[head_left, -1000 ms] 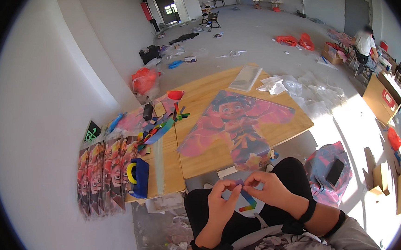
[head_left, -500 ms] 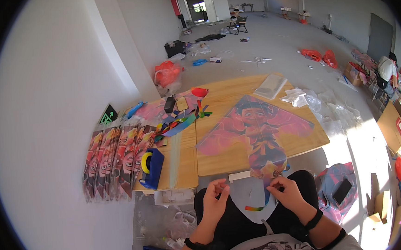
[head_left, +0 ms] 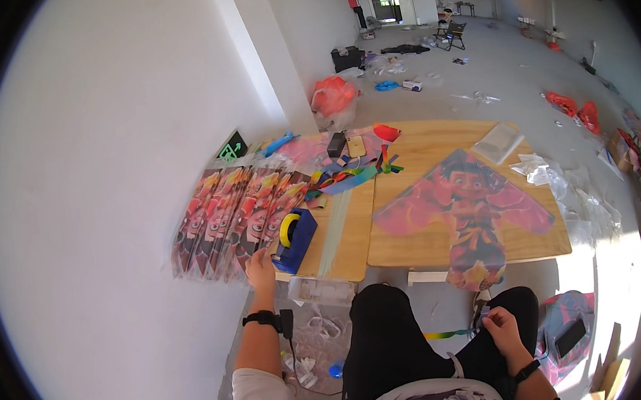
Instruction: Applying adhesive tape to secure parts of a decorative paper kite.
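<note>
My left hand reaches to the front end of a blue tape dispenser with a yellow roll, at the table's near edge. Its fingers look slightly apart; their tips are small in view. Over my right thigh, my right hand is closed on a rainbow ribbon, whose yellow-green length trails to the left. A printed kite with a cartoon figure and pink wings lies flat on the table, its tail hanging over the near edge above my right hand.
Packed folded kites cover the wooden table's left end, beside pale thin rods. Behind lie colourful ribbons, a black box and a clear plastic pack. A phone rests on printed sheets at the right.
My left hand has moved from above my lap leftward to the tape dispenser. My right hand has drawn lower with the ribbon, away from the kite's tail. The view has turned left.
</note>
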### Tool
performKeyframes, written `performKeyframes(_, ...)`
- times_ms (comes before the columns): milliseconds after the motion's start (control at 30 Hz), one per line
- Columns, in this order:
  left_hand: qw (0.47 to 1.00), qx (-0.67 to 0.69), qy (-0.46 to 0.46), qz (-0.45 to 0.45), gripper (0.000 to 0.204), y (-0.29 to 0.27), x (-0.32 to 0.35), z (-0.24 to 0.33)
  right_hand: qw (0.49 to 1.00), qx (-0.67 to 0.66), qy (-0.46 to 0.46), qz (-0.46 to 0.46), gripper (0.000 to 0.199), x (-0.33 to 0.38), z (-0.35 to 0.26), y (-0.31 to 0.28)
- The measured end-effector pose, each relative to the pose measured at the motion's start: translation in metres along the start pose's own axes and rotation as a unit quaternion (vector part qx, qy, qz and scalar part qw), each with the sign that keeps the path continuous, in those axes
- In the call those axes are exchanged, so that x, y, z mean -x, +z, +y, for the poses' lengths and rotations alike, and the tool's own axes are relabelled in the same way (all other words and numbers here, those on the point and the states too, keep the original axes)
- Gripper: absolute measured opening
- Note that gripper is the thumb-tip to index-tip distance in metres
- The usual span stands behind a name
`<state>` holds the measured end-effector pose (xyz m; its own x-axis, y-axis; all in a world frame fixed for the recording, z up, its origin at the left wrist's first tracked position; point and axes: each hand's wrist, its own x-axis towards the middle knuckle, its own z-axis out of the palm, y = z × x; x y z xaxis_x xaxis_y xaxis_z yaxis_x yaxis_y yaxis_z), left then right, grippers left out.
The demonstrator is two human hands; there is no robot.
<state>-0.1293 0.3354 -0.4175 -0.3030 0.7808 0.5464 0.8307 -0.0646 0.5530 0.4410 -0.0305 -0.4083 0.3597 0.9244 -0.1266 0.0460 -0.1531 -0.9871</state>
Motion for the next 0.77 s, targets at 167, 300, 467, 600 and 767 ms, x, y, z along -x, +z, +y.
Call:
performKeyframes(167,0.952,0.168,-0.12,-0.226,0.066,0.02,-0.037,-0.004,1.0,-0.004,-0.002,0.012,0.011,0.003,0.003,-0.002)
performKeyframes(300,0.942,0.1,-0.141,-0.287,0.089,0.035,-0.048,0.003,1.0,-0.013,0.003,0.017,0.011,0.008,0.005,-0.005)
performKeyframes(467,0.893,0.192,-0.253,-0.32,0.096,0.03,-0.064,-0.029,1.0,-0.027,0.002,0.003,0.011,0.001,0.01,0.002)
performKeyframes(600,0.913,0.121,-0.257,-0.294,0.092,0.042,-0.069,0.005,1.0,-0.018,0.002,0.008,0.011,0.005,0.006,-0.003)
performKeyframes(767,0.905,0.033,-0.254,-0.34,0.087,0.031,-0.094,-0.004,1.0,-0.001,0.006,0.001,0.012,0.004,0.005,0.0)
